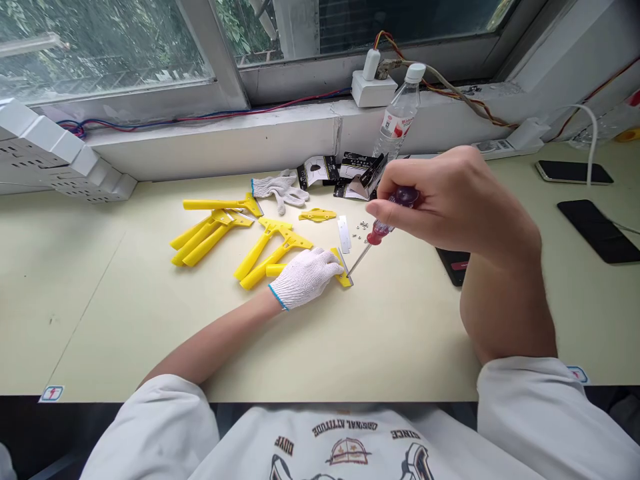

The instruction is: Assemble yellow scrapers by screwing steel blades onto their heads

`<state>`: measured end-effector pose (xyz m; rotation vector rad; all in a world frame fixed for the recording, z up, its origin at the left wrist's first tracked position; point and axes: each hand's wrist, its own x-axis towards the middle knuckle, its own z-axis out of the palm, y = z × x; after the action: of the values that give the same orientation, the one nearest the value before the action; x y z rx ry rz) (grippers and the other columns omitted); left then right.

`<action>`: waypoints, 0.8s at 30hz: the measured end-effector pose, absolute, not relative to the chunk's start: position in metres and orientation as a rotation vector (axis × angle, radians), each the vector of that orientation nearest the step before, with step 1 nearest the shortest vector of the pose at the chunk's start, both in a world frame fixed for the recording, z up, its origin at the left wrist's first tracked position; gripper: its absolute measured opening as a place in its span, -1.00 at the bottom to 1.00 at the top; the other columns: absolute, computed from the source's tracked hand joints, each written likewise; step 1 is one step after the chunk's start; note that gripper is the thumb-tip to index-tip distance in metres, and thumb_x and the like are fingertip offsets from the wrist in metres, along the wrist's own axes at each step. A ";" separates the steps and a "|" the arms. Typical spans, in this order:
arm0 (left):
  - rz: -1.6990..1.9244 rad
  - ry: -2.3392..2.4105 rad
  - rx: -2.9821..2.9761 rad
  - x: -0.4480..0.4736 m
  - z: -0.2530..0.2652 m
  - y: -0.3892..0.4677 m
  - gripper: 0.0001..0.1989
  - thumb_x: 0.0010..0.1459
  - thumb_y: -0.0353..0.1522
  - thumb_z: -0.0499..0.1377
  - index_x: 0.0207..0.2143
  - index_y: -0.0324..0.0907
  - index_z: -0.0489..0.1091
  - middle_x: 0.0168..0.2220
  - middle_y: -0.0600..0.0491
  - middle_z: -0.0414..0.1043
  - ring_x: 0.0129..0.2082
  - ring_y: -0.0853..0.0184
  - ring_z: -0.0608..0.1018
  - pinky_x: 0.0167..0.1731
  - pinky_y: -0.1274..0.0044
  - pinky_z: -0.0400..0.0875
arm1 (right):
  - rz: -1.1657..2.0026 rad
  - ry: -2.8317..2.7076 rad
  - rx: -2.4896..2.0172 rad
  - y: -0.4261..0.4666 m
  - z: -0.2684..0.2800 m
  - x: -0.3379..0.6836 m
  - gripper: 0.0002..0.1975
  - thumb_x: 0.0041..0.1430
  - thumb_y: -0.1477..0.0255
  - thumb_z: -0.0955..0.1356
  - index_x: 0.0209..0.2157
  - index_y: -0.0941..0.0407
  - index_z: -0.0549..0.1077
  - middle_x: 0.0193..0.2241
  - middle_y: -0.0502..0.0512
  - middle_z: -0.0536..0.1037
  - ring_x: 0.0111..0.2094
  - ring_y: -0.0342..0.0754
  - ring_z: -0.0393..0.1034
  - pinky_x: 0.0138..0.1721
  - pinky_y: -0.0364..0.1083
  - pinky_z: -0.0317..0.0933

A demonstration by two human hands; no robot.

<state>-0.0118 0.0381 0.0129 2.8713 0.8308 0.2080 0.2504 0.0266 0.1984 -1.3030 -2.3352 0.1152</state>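
My left hand, in a white knit glove with a blue cuff edge, presses a yellow scraper down on the table; its fingers cover much of the tool. Bare, my right hand grips the handle of a screwdriver whose tip meets the scraper's head near the blade edge. Several yellow scrapers lie to the left, some overlapping. Beyond my left hand are a loose yellow plate, thin white blades and several small screws.
A second glove and black-and-white packaging lie at the back. Behind them stands a water bottle. Phones rest on the right, one partly under my right arm. White boxes are stacked at far left. Cables run along the sill.
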 end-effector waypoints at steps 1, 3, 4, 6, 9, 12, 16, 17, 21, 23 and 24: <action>0.207 0.836 2.873 -0.012 0.012 0.038 -0.65 0.43 -0.52 0.12 0.08 -0.05 0.62 0.02 -0.04 0.59 -0.11 0.20 0.57 -0.15 0.38 0.47 | 0.113 -2.335 -1.304 0.028 0.197 0.250 -0.73 0.43 0.20 0.34 -0.30 0.00 0.59 -0.54 0.00 0.61 -0.49 -0.01 0.39 -0.29 -0.01 0.16; 0.205 0.842 2.879 -0.012 0.012 0.038 -0.65 0.45 -0.51 0.11 0.09 -0.06 0.61 0.04 -0.05 0.59 -0.10 0.19 0.57 -0.14 0.37 0.47 | 0.113 -2.336 -1.297 0.030 0.195 0.249 -0.74 0.43 0.21 0.34 -0.30 0.01 0.58 -0.54 0.00 0.60 -0.49 -0.01 0.38 -0.30 0.00 0.15; 0.203 0.844 2.883 -0.012 0.012 0.038 -0.65 0.45 -0.51 0.11 0.09 -0.06 0.61 0.04 -0.05 0.59 -0.09 0.19 0.56 -0.14 0.37 0.47 | 0.114 -2.336 -1.293 0.031 0.194 0.248 -0.74 0.42 0.21 0.35 -0.31 0.01 0.58 -0.54 0.00 0.60 -0.49 -0.01 0.37 -0.30 0.00 0.15; 0.203 0.842 2.888 -0.012 0.012 0.037 -0.66 0.46 -0.51 0.10 0.08 -0.06 0.61 0.03 -0.05 0.59 -0.09 0.18 0.55 -0.15 0.36 0.47 | 0.119 -2.336 -1.290 0.032 0.193 0.247 -0.75 0.42 0.22 0.35 -0.31 0.01 0.58 -0.54 0.00 0.59 -0.50 -0.02 0.35 -0.30 0.00 0.15; 0.204 0.828 2.895 -0.011 0.013 0.038 -0.66 0.46 -0.51 0.10 0.08 -0.06 0.60 0.02 -0.04 0.58 -0.11 0.19 0.55 -0.16 0.37 0.45 | 0.139 -2.341 -1.293 0.034 0.192 0.246 -0.77 0.43 0.23 0.35 -0.30 -0.01 0.59 -0.54 -0.01 0.57 -0.51 -0.01 0.33 -0.29 0.01 0.16; 0.194 0.826 2.916 -0.011 0.015 0.038 -0.67 0.45 -0.53 0.09 0.06 -0.10 0.58 0.00 -0.06 0.58 -0.12 0.20 0.54 -0.17 0.39 0.44 | 0.154 -2.347 -1.293 0.034 0.191 0.245 -0.77 0.44 0.25 0.34 -0.25 -0.02 0.61 -0.54 -0.01 0.57 -0.49 0.01 0.34 -0.27 0.02 0.17; 0.174 0.823 2.922 -0.011 0.015 0.037 -0.68 0.45 -0.53 0.09 0.06 -0.12 0.57 0.01 -0.06 0.57 -0.11 0.19 0.54 -0.17 0.39 0.44 | 0.139 -2.348 -1.312 0.035 0.191 0.244 -0.76 0.45 0.26 0.34 -0.28 -0.01 0.61 -0.56 -0.01 0.55 -0.51 0.00 0.32 -0.28 0.02 0.16; 0.177 0.821 2.921 -0.011 0.015 0.037 -0.69 0.45 -0.53 0.09 0.06 -0.12 0.57 0.02 -0.05 0.57 -0.11 0.19 0.54 -0.16 0.38 0.43 | 0.135 -2.348 -1.317 0.035 0.190 0.244 -0.76 0.44 0.27 0.35 -0.30 -0.01 0.60 -0.57 -0.02 0.55 -0.52 0.00 0.31 -0.28 0.02 0.16; 0.196 0.824 2.925 -0.012 0.012 0.037 -0.68 0.45 -0.53 0.10 0.07 -0.10 0.57 0.03 -0.04 0.58 -0.11 0.19 0.54 -0.18 0.38 0.43 | 0.126 -2.340 -1.314 0.035 0.189 0.244 -0.76 0.43 0.30 0.36 -0.33 0.01 0.59 -0.58 -0.03 0.54 -0.53 -0.03 0.30 -0.28 0.00 0.15; 0.203 0.826 2.923 -0.012 0.011 0.037 -0.67 0.45 -0.53 0.11 0.07 -0.09 0.58 0.04 -0.03 0.58 -0.10 0.18 0.54 -0.18 0.38 0.43 | 0.125 -2.335 -1.302 0.035 0.189 0.244 -0.77 0.42 0.30 0.36 -0.33 0.02 0.59 -0.57 -0.03 0.55 -0.54 -0.03 0.30 -0.28 0.00 0.15; 0.206 0.825 2.922 -0.013 0.011 0.037 -0.67 0.45 -0.53 0.11 0.07 -0.08 0.58 0.04 -0.03 0.58 -0.09 0.18 0.54 -0.18 0.38 0.44 | 0.125 -2.336 -1.294 0.035 0.188 0.244 -0.77 0.42 0.31 0.36 -0.33 0.02 0.59 -0.57 -0.03 0.55 -0.54 -0.03 0.31 -0.28 0.00 0.15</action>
<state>-0.0125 0.0375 0.0108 2.9216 0.8255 0.2056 0.2441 0.0355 0.1884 -1.2942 -2.3356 0.1253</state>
